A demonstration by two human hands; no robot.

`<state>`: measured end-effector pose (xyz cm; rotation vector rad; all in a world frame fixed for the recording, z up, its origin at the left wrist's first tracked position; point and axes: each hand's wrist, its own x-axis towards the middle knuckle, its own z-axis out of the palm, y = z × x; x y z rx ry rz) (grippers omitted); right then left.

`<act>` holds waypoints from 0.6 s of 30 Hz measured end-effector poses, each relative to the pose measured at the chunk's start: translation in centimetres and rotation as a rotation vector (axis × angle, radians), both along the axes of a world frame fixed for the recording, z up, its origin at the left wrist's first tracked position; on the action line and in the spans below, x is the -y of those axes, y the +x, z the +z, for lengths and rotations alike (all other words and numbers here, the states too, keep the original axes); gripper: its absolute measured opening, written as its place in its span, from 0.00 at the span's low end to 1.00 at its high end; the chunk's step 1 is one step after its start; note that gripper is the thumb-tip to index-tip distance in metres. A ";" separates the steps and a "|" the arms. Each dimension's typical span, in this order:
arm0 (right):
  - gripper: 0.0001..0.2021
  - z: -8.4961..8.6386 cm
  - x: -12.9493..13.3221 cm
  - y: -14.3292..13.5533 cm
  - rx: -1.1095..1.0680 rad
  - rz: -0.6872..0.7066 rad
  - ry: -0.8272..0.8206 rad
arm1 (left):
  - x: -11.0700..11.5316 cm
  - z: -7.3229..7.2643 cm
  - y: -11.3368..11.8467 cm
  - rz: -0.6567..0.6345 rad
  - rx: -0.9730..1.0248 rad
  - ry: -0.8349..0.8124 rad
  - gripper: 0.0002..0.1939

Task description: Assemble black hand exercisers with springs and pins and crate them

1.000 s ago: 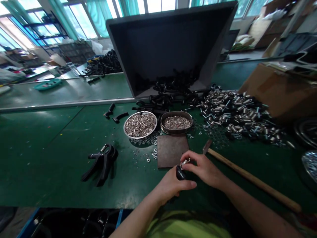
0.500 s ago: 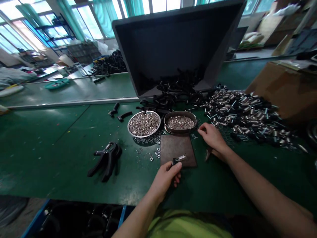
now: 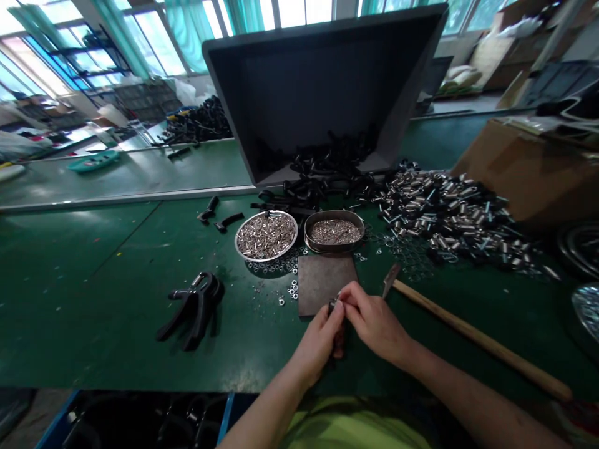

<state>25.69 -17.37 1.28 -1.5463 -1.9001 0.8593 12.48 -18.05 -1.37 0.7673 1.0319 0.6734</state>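
My left hand [image 3: 316, 343] is closed around a small black part with a metal spring [image 3: 332, 305], mostly covered by the fingers. Against its upper end, my right hand [image 3: 374, 321] pinches something too small to make out. Both hands meet over the near edge of a square dark metal plate [image 3: 322, 280]. Just right of them lies a hammer [image 3: 468, 327] with a long wooden handle. Beyond the plate are a round dish of small metal pins [image 3: 269, 236] and an oval tin of tiny metal pieces [image 3: 336, 231]. Loose washers [image 3: 293, 289] are scattered left of the plate.
A black spring clamp [image 3: 194, 312] stands at the left. Behind, a large grey bin [image 3: 322, 93] is tipped over black parts. A heap of spring-fitted parts [image 3: 449, 212] lies right, before a cardboard box [image 3: 524, 168]. A blue crate [image 3: 227, 418] sits below the table edge.
My right hand has moved left and nearer from beside the oval tin to the part in my left hand. The hammer's handle, hidden before by my right arm, now shows.
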 end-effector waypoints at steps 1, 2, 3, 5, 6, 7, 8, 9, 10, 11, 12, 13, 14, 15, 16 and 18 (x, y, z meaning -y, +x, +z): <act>0.05 -0.1 0.0 0.1 -0.023 0.006 -0.014 | 0.0 -0.1 -0.2 -0.007 -0.056 0.045 0.27; 0.05 -0.1 -0.1 0.3 -0.054 0.035 -0.041 | 0.1 -0.1 -0.4 -0.019 -0.104 0.084 0.26; 0.04 -0.2 -0.5 0.6 -0.081 0.084 -0.074 | 0.0 -0.1 -0.6 -0.041 -0.132 0.107 0.26; 0.07 -0.3 -2.2 1.9 -0.038 0.149 -0.097 | 0.0 0.0 -0.9 -0.098 -0.124 0.101 0.25; 0.09 -0.4 -3.6 3.0 0.057 0.123 -0.069 | -0.1 0.2 -1.0 -0.125 -0.100 0.070 0.24; 0.12 -0.5 -5.4 4.2 0.172 0.060 -0.019 | -0.1 0.3 -1.1 -0.142 -0.075 0.029 0.24; 0.13 -0.6 -7.3 5.6 0.368 -0.094 0.070 | -0.1 0.4 -1.2 -0.147 -0.053 -0.010 0.24; 0.12 -0.7 -9.3 7.1 0.451 -0.198 0.104 | -0.1 0.5 -1.2 -0.136 -0.039 -0.039 0.24; 0.12 -0.8 -11.3 8.6 0.507 -0.274 0.116 | -0.1 0.5 -1.1 -0.111 -0.030 -0.056 0.24; 0.12 -1.0 -13.2 10.0 0.565 -0.335 0.116 | -0.1 0.5 -1.1 -0.079 -0.020 -0.064 0.24; 0.13 -1.2 -14.7 11.1 0.614 -0.375 0.104 | -0.2 0.4 -1.0 -0.043 -0.003 -0.068 0.25; 0.13 -1.5 -16.0 12.0 0.655 -0.396 0.084 | -0.3 0.3 -1.0 -0.008 0.024 -0.077 0.26; 0.13 -1.7 -17.0 12.7 0.691 -0.403 0.061 | -0.4 0.2 -0.9 0.025 0.059 -0.101 0.27; 0.12 -1.8 -17.7 13.1 0.721 -0.399 0.037 | -0.6 0.1 -0.9 0.058 0.102 -0.134 0.29; 0.11 -1.9 -18.1 13.3 0.744 -0.387 0.019 | -0.8 0.0 -0.9 0.090 0.148 -0.173 0.31; 0.10 -1.8 -18.2 13.4 0.772 -0.355 0.010 | -1.4 -0.2 -1.1 0.167 0.229 -0.257 0.32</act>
